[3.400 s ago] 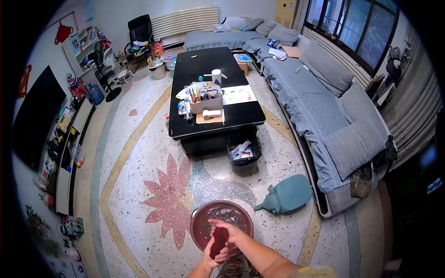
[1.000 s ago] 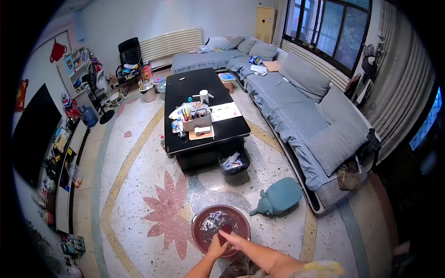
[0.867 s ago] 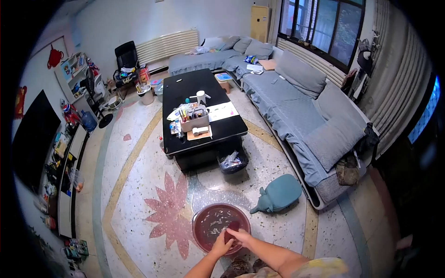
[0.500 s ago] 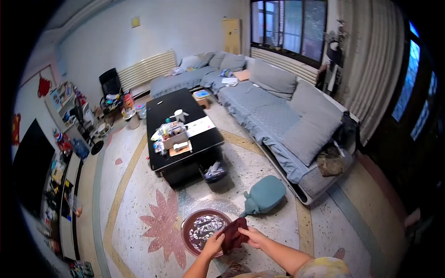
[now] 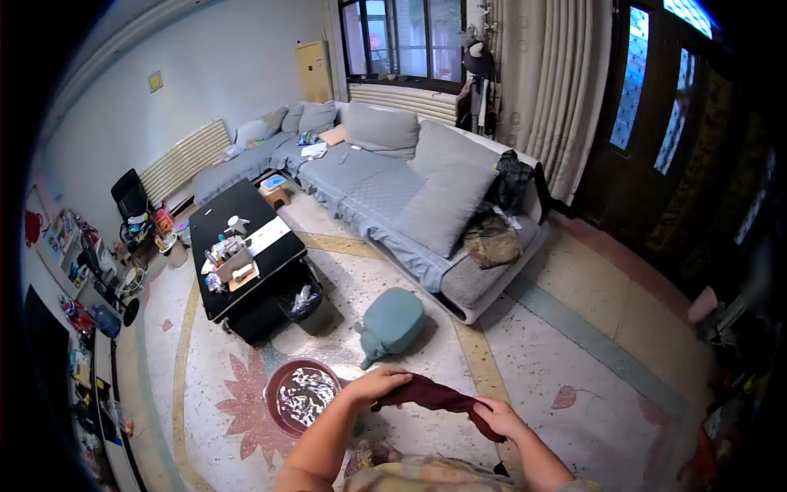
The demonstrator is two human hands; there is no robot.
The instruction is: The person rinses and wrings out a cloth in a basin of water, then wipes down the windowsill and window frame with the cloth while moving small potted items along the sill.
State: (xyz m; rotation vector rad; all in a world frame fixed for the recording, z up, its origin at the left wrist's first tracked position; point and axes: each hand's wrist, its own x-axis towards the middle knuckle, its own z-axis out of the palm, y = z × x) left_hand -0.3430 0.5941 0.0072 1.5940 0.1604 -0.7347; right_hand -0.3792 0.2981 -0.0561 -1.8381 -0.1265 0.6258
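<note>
Dark red cloth (image 5: 434, 395) stretched above floor (image 5: 537, 381), right of basin (image 5: 273, 403). Fingers clamped on fabric: left hand (image 5: 379, 384) at one end, right hand (image 5: 502, 419) near other. Probably soft, limp, light, perhaps damp; ends give surest hold.

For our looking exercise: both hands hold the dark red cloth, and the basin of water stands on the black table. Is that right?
Not quite: the head view shows the basin of water on the floor, not the black table. The left hand and right hand do hold the dark red cloth.
</note>
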